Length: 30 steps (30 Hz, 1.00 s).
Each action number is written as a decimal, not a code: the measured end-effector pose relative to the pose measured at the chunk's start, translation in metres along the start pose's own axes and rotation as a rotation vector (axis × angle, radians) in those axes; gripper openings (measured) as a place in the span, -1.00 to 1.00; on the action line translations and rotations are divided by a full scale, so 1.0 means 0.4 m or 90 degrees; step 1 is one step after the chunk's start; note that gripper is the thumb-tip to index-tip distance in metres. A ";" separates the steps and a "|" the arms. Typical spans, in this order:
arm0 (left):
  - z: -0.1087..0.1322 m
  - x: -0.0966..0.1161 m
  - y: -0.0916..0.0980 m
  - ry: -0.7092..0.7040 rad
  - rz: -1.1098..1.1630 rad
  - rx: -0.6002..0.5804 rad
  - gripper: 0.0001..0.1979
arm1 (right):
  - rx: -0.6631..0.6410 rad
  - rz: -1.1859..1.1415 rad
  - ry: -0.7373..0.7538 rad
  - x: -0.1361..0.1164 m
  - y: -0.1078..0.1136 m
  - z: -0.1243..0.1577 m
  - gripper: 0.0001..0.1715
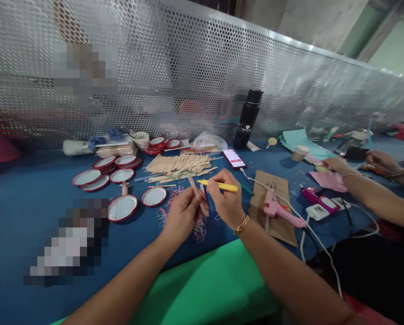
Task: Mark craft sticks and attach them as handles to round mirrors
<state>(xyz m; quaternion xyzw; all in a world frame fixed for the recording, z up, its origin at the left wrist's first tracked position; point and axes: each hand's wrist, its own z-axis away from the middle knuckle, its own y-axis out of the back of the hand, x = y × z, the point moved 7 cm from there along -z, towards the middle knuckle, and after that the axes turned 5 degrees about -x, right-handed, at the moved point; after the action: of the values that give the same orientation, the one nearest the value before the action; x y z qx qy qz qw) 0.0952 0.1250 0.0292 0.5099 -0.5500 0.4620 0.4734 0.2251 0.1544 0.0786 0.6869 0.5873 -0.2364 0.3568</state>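
My left hand is closed around a wooden craft stick, which tilts upward between thumb and fingers. A second pale strip shows just behind it; I cannot tell whether it is another stick. In my right hand a yellow marker is pinched, its tip pointing left, close to the stick. Loose colourful rubber bands lie on the blue table under my left hand. Beyond both hands is a pile of craft sticks. White round lids with red rims sit to the left.
A pink glue gun rests on cardboard at right, with white cables around it. Behind stand a phone, a black bottle and a perforated metal screen. A co-worker's hands handle paper at far right.
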 end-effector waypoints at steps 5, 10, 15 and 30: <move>0.000 0.005 0.000 -0.002 0.011 0.003 -0.62 | -0.015 -0.030 0.008 -0.005 -0.006 0.006 -0.82; 0.004 0.004 -0.008 -0.004 0.001 -0.006 -0.62 | -0.029 -0.038 0.001 -0.008 -0.014 0.010 -0.83; 0.003 -0.003 -0.006 -0.006 -0.001 -0.011 -0.61 | -0.021 -0.021 0.014 -0.008 -0.009 0.005 -0.83; 0.003 0.000 -0.005 -0.014 -0.013 -0.017 -0.66 | 0.001 -0.013 0.007 -0.003 -0.001 0.006 -0.82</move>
<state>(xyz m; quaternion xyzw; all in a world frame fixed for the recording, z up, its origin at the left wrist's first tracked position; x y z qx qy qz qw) 0.0972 0.1237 0.0292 0.5138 -0.5562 0.4442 0.4789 0.2247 0.1518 0.0777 0.6824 0.5964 -0.2364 0.3505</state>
